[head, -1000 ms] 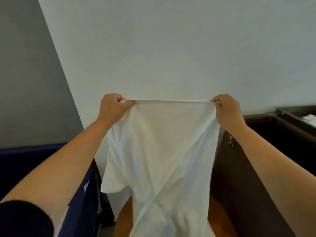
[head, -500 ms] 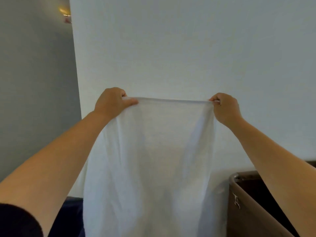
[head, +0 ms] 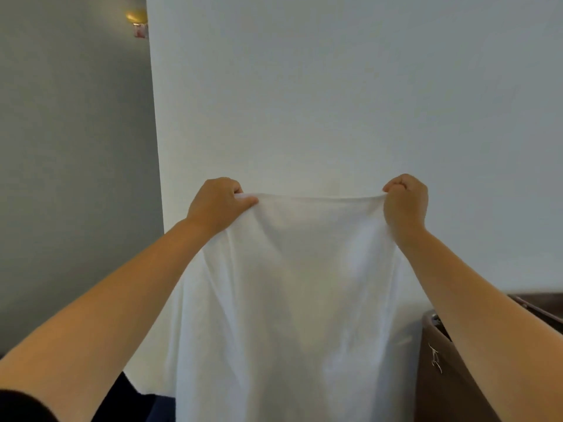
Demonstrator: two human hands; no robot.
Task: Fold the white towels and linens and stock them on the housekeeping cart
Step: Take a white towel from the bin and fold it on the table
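light: soft, even, moderately bright, no hard shadows | source: small warm lamp [head: 134, 17] glowing top left, mild bloom | tone: white wall [head: 335, 86] evenly lit, grey wall [head: 70, 147] dimmer | cloth: white linen [head: 298, 300] faintly translucent, soft fold shading | sharpness: slightly soft overall | edges: wide-angle stretch on forearms

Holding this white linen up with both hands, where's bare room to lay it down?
No bare flat surface shows. The white linen, pinched by left hand and right hand, hides the middle. Brown cart bin crowds lower right, dark blue fabric lower left.
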